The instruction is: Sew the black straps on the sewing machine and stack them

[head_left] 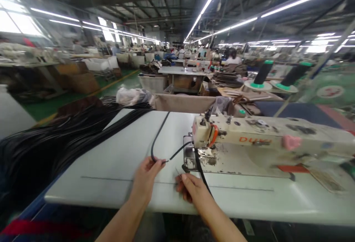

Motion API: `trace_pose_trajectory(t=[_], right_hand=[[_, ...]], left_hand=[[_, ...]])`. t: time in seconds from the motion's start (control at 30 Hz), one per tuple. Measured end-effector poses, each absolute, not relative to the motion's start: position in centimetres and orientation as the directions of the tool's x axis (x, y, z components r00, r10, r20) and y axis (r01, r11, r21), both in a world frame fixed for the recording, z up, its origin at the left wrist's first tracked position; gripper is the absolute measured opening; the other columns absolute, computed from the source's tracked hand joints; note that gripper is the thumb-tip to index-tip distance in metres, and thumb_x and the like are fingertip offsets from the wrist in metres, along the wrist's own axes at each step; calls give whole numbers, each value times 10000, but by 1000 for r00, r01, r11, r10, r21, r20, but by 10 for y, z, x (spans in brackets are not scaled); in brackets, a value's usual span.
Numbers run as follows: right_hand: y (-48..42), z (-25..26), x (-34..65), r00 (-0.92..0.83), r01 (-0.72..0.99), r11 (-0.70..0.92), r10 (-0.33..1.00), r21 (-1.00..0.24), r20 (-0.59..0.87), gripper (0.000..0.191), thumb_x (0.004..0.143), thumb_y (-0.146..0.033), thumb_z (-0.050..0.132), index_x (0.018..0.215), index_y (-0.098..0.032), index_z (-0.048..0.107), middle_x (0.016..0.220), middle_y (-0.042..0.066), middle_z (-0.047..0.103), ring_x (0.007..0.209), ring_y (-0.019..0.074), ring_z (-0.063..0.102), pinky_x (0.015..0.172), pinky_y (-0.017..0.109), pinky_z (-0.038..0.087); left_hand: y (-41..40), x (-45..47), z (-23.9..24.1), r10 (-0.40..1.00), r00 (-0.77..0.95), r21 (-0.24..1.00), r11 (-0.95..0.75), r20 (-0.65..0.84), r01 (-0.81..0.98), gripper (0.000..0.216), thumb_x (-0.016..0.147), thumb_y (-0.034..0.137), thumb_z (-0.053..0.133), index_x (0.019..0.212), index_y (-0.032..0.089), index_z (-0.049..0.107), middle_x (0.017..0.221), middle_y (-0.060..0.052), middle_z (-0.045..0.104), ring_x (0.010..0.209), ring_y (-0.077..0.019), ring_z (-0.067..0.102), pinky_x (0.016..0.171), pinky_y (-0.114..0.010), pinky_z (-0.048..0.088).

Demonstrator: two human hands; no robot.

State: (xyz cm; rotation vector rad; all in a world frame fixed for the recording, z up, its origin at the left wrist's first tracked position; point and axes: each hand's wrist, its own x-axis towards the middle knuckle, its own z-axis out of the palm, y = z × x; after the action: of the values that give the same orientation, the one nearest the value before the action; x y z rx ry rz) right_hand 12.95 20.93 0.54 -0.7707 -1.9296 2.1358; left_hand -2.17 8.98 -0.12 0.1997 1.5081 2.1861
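My left hand [146, 177] pinches the end of a narrow black strap [155, 138] between thumb and fingertips. From there the strap curves up across the white table to its far edge. A short black strap end [179, 151] reaches out of the sewing machine [238, 134] and stops just short of those fingertips. My right hand [192, 188] is closed round a thin, pointed metal tool [178, 171], mostly hidden in the fingers. Right of it, another length of black strap [201, 170] runs from under the machine's head to the table's front edge.
A big heap of black straps [55, 138] hangs over the left of the white table [111, 186]. Behind it stand a fabric-sided bin [184, 103] and two black thread cones [263, 73]. More workstations and people fill the hall beyond.
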Motion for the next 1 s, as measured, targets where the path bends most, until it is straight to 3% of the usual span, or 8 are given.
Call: trace_pose_trajectory(t=[0.2,0.57,0.67,0.77,0.83,0.9,0.97,1.0], right_hand=[[206,6,108,-849,272,-282,379,-920,-367,879,584,-950,676,902,-131,695,700,36,654,463,76,409,431,226,199],[186,31,95,-922,203,-367,240,-908,-303,631,766,-772,708,843,-150,632,597,-75,421,472,42,222,486,233,84],[188,31,100,-923,196,-269,274,-943,-270,610,823,-797,605,845,-187,586,598,-84,375,488,67,225,494,241,126],[197,29,115,-902,204,111,408,-973,-142,497,880,-706,579,762,-234,477,607,-72,370,544,112,352,534,257,260],[206,28,133,-864,255,472,503,-844,21,419,933,-565,584,719,-239,431,653,-37,443,633,150,462,611,283,349],[215,28,152,-814,366,737,550,-568,188,260,976,-413,570,802,-222,543,842,37,592,808,208,575,730,323,424],[222,27,168,-786,501,820,565,-277,251,171,964,-264,583,1110,-207,650,1100,104,643,981,264,626,820,356,468],[224,26,174,-783,554,815,580,-170,225,347,943,-197,590,1288,-212,619,1165,114,643,1007,273,645,824,357,487]], left_hand=[[64,-7,-1,451,-888,955,-211,-93,-207,374,775,469,835,914,174,652,1014,-102,778,1034,-234,731,1004,-392,572],[34,7,4,474,-878,973,-163,-67,-162,307,821,453,803,921,204,655,1079,-109,782,1067,-247,733,981,-359,568],[31,6,7,473,-876,972,-143,-97,-184,339,796,486,815,917,210,659,1051,-109,782,1038,-257,738,967,-365,576],[25,-3,16,509,-855,989,-44,-99,-140,382,757,543,825,878,214,671,908,-97,771,909,-256,739,869,-347,590],[19,-12,22,559,-823,994,27,-99,-101,393,755,575,808,847,213,685,844,-91,749,863,-253,725,823,-333,581],[13,-23,25,594,-796,993,77,-121,-93,408,741,588,803,832,207,689,879,-98,744,876,-256,719,805,-329,572],[8,-35,24,608,-780,988,121,-150,-95,426,710,583,811,854,201,687,902,-96,741,838,-245,710,759,-323,562],[5,-41,22,619,-768,984,155,-164,-86,434,700,577,809,872,198,686,865,-85,734,780,-229,695,711,-312,547]])
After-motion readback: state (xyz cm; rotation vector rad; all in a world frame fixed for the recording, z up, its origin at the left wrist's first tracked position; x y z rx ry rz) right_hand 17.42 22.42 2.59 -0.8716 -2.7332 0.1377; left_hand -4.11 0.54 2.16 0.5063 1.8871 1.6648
